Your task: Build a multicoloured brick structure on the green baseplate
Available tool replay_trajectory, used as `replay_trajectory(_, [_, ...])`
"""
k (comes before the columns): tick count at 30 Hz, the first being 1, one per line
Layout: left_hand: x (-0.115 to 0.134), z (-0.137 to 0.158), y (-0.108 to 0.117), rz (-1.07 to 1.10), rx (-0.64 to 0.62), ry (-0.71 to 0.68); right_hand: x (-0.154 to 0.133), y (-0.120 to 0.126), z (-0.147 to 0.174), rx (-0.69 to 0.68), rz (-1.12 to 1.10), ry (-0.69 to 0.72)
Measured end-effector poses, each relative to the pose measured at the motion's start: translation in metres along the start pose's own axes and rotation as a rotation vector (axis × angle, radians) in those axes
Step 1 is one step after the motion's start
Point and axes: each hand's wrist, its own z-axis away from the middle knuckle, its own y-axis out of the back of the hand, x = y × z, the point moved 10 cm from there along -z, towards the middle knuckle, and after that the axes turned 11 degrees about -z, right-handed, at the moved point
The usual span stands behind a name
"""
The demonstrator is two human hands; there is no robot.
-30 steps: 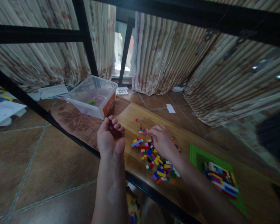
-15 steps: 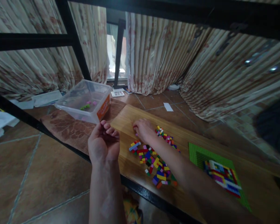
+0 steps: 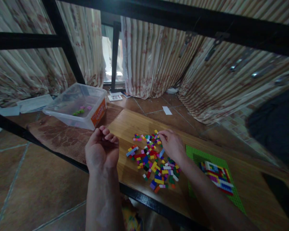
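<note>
My left hand (image 3: 103, 147) is held palm up in front of the wooden board, its fingers curled in. Whatever lies inside the curl is hidden. At the far right edge of a pile of small toy bricks (image 3: 154, 166) is my right hand (image 3: 171, 144), fingertips pinched together next to a yellow brick (image 3: 156, 132). Whether a brick sits in that pinch I cannot make out. To the right of the pile, partly behind my right forearm, lies a green baseplate (image 3: 197, 150) with a flat block of multicoloured bricks (image 3: 218, 176) on it.
A clear plastic box (image 3: 74, 106) with an orange label and a few pieces inside stands on a brown mat (image 3: 60, 138) at left. The wooden board (image 3: 125, 120) has a dark metal edge (image 3: 146, 200) in front. Black metal bars (image 3: 159, 11) cross above.
My right hand has moved right, from the pile's far left side to its far right edge, uncovering more bricks. My left hand stays curled. The view has shifted slightly right.
</note>
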Motion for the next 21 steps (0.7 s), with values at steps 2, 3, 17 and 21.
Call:
replay_trajectory(2, [0.0,0.0,-0.001,-0.008,0.0,-0.002,0.014,-0.006,-0.021,0.003,0.095,-0.067])
replay_trajectory(3, [0.0,0.0,-0.001,-0.012,0.001,-0.003,0.02,-0.01,-0.03,-0.008,0.141,-0.11])
replay_trajectory(17, [-0.008,0.008,-0.02,-0.139,-0.066,0.023,0.004,-0.004,-0.028,-0.001,0.073,-0.154])
replay_trajectory(21, [-0.023,0.013,-0.034,-0.198,-0.128,0.049,-0.027,0.043,0.031,0.085,-0.301,-0.071])
